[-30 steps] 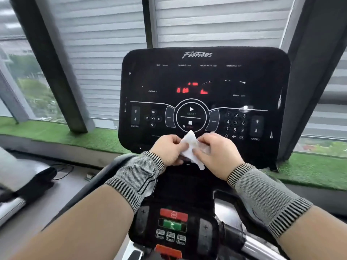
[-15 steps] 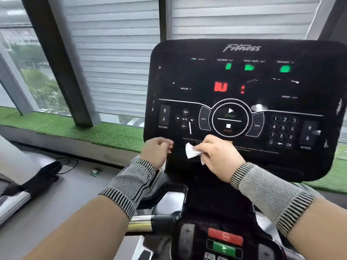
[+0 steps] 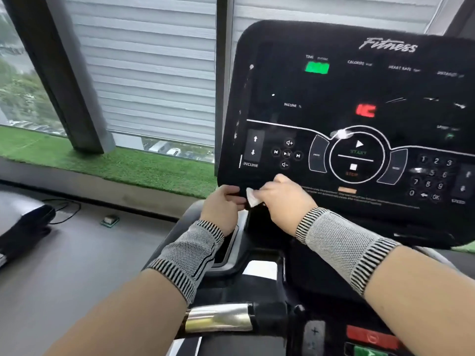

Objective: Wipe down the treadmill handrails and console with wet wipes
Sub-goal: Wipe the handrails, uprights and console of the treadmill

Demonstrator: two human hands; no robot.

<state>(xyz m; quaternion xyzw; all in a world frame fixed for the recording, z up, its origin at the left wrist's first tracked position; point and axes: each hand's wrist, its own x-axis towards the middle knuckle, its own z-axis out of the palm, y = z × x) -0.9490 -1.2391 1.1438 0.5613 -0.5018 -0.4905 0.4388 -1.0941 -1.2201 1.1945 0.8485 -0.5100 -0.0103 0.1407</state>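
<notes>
The black treadmill console point(image 3: 334, 98) fills the upper right, with lit green and red readouts and touch buttons. My right hand point(image 3: 284, 199) pinches a small folded white wet wipe point(image 3: 252, 197) against the console's lower left corner. My left hand point(image 3: 222, 206) grips the bottom left edge of the console, fingers curled round it, just left of the wipe. A handrail with a chrome sensor band point(image 3: 218, 318) runs across the bottom, under my left forearm. Both wrists wear grey knit bands.
A lower control panel with red and green buttons point(image 3: 370, 340) sits at the bottom right. Green artificial turf point(image 3: 115, 165) lines the window sill behind. A dark window pillar point(image 3: 59, 78) stands at left. Another machine's black part point(image 3: 23, 222) lies on the grey floor at left.
Both hands have shifted left along the console's bottom edge to its lower left corner. My left hand now grips the edge. The view has turned left and moved closer.
</notes>
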